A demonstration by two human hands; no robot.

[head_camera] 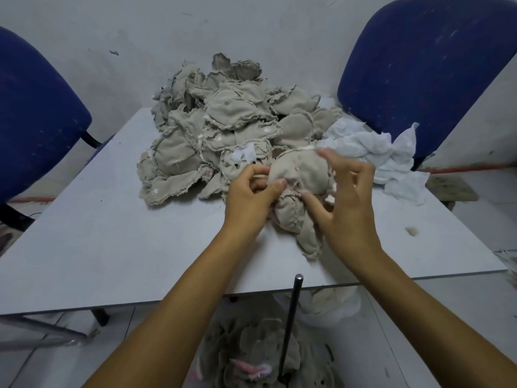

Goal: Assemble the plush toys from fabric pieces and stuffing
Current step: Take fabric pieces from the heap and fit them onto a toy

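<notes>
Stuffing looks to be the step in hand. The left hand (249, 197) pinches a beige toy body (299, 175) on the tabletop (112, 247); the right hand (344, 203), fingers curled, works at its opening. Next, more white stuffing (372, 149) probably needs pushing in.

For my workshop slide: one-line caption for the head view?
Both hands, left and right, grip a beige inside-out plush toy before a heap of beige fabric pieces on a grey table.

Both hands (302, 197) on plush toy (300, 175)
</notes>
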